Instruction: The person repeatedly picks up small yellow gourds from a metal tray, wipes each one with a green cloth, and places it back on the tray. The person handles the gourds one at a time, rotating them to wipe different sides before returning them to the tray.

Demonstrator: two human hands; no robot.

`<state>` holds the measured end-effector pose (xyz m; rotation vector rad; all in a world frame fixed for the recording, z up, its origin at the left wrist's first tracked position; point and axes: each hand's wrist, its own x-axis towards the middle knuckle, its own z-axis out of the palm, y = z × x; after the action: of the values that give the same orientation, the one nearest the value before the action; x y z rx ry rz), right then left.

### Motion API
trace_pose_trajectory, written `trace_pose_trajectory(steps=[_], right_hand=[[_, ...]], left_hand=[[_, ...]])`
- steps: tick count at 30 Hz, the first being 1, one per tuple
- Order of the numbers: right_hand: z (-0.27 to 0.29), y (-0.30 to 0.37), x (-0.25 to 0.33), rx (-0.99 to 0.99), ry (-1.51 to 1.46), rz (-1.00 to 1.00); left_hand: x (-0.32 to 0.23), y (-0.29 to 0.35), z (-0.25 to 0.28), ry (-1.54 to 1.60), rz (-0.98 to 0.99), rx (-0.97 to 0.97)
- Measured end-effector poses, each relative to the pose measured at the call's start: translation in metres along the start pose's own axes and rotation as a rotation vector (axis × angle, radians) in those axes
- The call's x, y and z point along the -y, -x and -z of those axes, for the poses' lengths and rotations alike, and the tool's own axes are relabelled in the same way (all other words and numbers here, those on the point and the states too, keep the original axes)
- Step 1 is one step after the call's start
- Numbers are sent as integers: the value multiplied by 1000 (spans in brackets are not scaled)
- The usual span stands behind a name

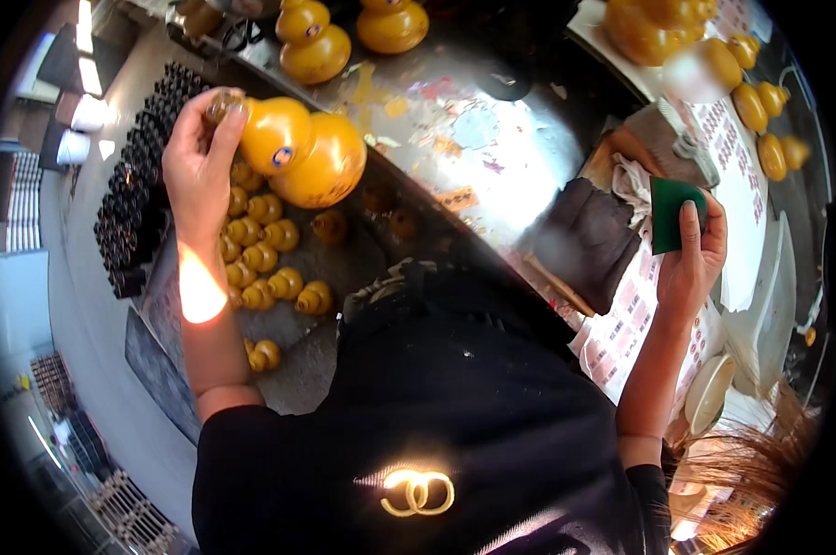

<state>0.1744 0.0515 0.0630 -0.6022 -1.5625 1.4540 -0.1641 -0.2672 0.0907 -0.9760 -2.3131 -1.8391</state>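
Observation:
My left hand (205, 153) is closed round the narrow neck of a glossy yellow gourd-shaped bottle (321, 162). The bottle is tilted, its wide base toward the table, with a small round blue sticker on its upper bulb. Over at the right, my right hand (691, 250) pinches a small dark green flat piece (672, 215) between thumb and fingers, apart from the bottle. What the piece is made of I cannot tell. Below it lie a dark folded cloth (584, 236) and sheets of printed labels (621, 310).
A stained metal table (473, 120) stretches ahead, with yellow gourd bottles (314, 51) at its far edge. More small gourds (270, 236) stand on the floor at left, beside rows of black objects (145, 176). Yellow gourds (751, 106) also sit at the far right, and a pale bowl (709, 393) nearer.

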Motion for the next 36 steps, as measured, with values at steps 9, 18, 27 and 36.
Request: trace_pose_trajectory(steps=[9,18,27,36], right_hand=[[-69,0,-12,155,41,-60],[-74,13,-17,138,125,-141],[-104,14,-25,148,180,-193],[-114,13,-29,170,219,-222]], left_hand=[[173,168,8,-417,388,121],[341,290,-40,-612,545,286],[337,294,-46,-573,601,245],[379,331,91,-1201,745,-335]])
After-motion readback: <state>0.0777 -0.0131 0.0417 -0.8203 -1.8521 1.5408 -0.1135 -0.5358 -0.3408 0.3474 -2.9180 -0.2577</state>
